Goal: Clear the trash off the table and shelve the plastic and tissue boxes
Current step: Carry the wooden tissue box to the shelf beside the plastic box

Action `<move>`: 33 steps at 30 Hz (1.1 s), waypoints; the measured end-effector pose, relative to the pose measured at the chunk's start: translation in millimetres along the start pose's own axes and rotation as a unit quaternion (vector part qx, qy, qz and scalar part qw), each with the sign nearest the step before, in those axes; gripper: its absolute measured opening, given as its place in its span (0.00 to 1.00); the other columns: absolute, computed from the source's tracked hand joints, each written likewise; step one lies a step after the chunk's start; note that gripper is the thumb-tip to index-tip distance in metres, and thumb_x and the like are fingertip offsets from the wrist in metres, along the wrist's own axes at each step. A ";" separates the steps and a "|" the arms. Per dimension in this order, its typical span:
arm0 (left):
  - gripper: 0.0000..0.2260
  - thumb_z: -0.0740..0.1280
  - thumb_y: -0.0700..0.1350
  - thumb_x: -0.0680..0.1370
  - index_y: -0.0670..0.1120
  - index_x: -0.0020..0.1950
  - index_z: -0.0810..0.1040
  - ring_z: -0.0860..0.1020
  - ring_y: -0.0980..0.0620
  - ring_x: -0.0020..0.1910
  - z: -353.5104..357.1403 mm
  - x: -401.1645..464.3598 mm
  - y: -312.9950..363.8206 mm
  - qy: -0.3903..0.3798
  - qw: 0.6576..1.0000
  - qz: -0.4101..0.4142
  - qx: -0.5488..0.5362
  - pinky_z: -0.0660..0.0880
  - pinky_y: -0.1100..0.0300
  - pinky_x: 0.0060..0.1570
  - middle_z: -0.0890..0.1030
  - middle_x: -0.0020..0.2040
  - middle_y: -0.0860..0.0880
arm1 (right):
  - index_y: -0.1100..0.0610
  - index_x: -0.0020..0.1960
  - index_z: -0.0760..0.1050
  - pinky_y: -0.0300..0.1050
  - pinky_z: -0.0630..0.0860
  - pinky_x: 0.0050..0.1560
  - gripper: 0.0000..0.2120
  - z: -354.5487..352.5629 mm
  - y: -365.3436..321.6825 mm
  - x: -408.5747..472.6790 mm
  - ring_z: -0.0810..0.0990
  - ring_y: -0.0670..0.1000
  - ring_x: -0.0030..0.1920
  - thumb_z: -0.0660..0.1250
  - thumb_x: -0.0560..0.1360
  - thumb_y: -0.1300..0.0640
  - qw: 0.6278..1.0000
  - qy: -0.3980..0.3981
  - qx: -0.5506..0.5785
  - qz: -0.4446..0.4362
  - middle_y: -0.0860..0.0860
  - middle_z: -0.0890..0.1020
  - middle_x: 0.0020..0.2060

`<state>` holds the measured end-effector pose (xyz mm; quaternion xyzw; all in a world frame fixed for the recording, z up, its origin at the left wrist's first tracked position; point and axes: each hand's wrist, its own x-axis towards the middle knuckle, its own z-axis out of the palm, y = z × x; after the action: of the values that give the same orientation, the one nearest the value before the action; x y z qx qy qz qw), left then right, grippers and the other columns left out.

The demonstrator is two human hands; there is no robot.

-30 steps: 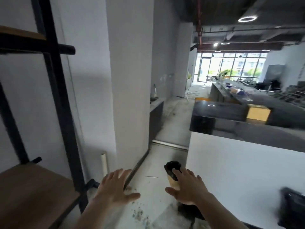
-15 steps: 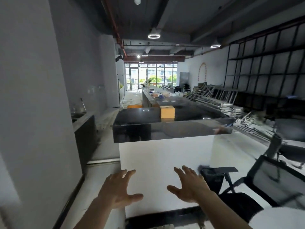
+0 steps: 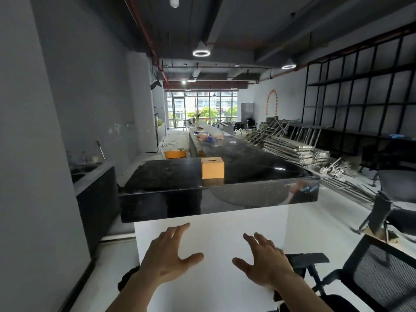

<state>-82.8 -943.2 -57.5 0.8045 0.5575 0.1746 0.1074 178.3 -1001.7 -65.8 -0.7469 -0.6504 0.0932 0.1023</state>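
Note:
An orange-tan tissue box with an oval slot on top stands on the glossy black table, near its front end. My left hand and my right hand hover side by side below the table's front edge, before its white end panel. Both hands are spread, palms down, and hold nothing. The box lies well beyond them, across the tabletop.
A black counter with a sink runs along the left wall. Black mesh chairs stand at the lower right. Stacked metal frames and black shelving fill the right side. Far down the table lie small items.
My view has swung right, from the wooden shelf and floor to the black table. The table and tissue box are closer and centred. Both hands stay spread and empty.

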 end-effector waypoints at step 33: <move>0.38 0.69 0.62 0.74 0.55 0.80 0.57 0.67 0.42 0.74 9.5 491.6 -31.4 0.068 0.832 -0.207 -0.510 0.64 0.43 0.74 0.65 0.78 0.44 | 0.49 0.78 0.60 0.53 0.73 0.66 0.36 -71.3 -21.1 504.7 0.73 0.57 0.69 0.67 0.75 0.38 0.891 0.063 0.442 0.086 0.54 0.72 0.72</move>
<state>50.1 -472.4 1.5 0.4872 0.5488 0.4619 0.4980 246.5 -501.2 5.5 -0.6817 -0.4673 0.3327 0.4541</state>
